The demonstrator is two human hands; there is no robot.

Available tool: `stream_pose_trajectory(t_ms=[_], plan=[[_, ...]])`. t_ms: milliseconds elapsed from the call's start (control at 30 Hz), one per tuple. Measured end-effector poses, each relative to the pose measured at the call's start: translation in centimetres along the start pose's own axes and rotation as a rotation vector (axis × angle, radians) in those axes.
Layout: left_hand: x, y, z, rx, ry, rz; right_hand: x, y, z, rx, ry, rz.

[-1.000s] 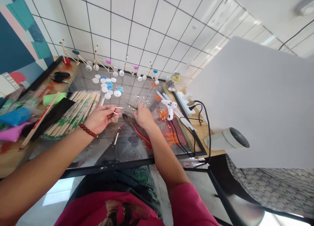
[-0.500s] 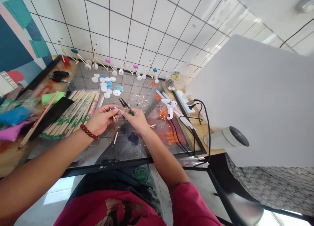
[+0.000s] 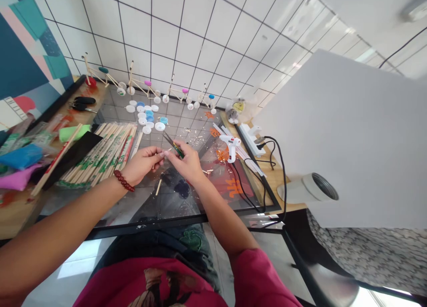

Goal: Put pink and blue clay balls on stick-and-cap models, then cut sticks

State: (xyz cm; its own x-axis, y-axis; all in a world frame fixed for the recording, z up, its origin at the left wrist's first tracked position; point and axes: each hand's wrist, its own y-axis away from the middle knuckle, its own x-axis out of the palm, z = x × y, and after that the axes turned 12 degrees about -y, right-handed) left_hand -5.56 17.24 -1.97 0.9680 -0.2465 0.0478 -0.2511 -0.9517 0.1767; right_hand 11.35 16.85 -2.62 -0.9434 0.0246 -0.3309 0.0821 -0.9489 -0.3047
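Note:
My right hand (image 3: 186,163) is closed round green-handled scissors (image 3: 173,144), their dark blades pointing up and left. Its thumb and finger also meet at a small pale stick (image 3: 169,150). My left hand (image 3: 143,163), with a red-brown bead bracelet on the wrist, is pinched beside it, the fingertips of both hands nearly touching. What the left fingers hold is too small to make out. A short loose stick (image 3: 159,187) lies on the glass table just below the hands. White and blue bottle caps (image 3: 149,116) lie beyond them.
Bundled chopsticks (image 3: 100,153) and coloured clay bags (image 3: 22,157) are at left. Small stick bicycles (image 3: 173,91) stand along the wall. At right are a white glue gun (image 3: 231,147), its cable, glue sticks, a power strip (image 3: 251,139) and a pale cylinder (image 3: 308,187).
My left hand has moved slightly right, closer to my right hand. The small stick that showed below the left fingers is no longer visible. The scissors remain in my right hand.

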Motion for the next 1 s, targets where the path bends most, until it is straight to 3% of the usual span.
stream_pose_trajectory(t_ms=[200,433,600,1000], plan=[[-0.2,-0.1,-0.3,0.027,0.131,-0.002,-1.7,0.4,0.6,0.011,0.246,0.080],[-0.1,0.0,-0.2,0.118,0.119,0.022,-1.3,0.9,1.2,0.036,0.456,0.221],[-0.2,0.0,0.0,0.076,0.133,0.103,-1.1,1.1,1.7,0.023,0.513,0.280],[-0.3,-0.4,0.4,0.223,-0.066,-0.021,-1.6,1.3,2.1,0.039,0.514,0.272]])
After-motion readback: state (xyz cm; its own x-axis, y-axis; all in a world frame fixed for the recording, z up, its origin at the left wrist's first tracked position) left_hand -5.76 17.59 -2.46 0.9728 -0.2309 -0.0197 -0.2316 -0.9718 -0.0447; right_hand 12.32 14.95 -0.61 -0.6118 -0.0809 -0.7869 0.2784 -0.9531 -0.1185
